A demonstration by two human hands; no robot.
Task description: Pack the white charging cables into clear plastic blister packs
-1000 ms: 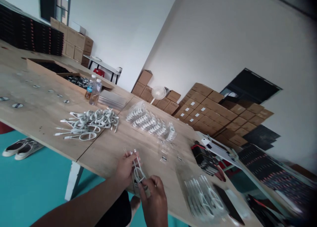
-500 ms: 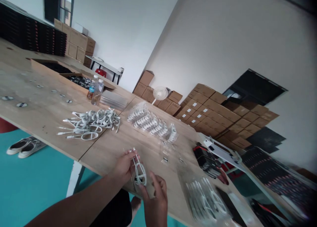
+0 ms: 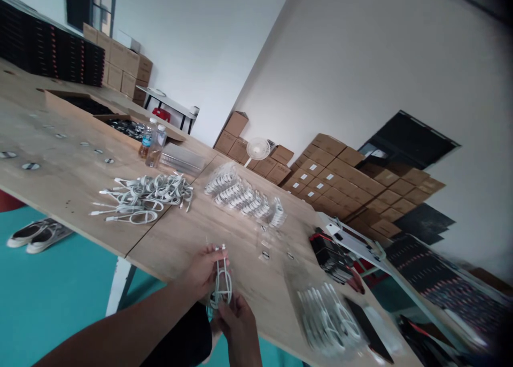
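Observation:
Over the table's near edge, a coiled white cable [image 3: 222,288] hangs between my two hands, its two plug ends pointing up. My left hand [image 3: 203,272] grips it near the plugs, with the thumb across the strands. At the bottom of the loop, my right hand [image 3: 239,320] has thumb and fingers closed on the coil's lower end. Clear plastic seems to lie around or behind the coil; I cannot tell whether the cable is inside it. A heap of loose white cables [image 3: 148,196] lies to the left, and bagged coiled cables [image 3: 244,196] lie farther back.
Clear bags with white cables [image 3: 331,319] lie at the right, beside a dark flat panel [image 3: 368,327]. Small labelled clear bags [image 3: 265,255] are nearby. Two bottles [image 3: 156,146] stand behind the heap, near an open carton [image 3: 120,129]. Cardboard boxes [image 3: 340,174] line the wall.
My right hand has moved in to the coil's lower end, its raised fingers now closed. The cable has turned more upright. The view has shifted slightly.

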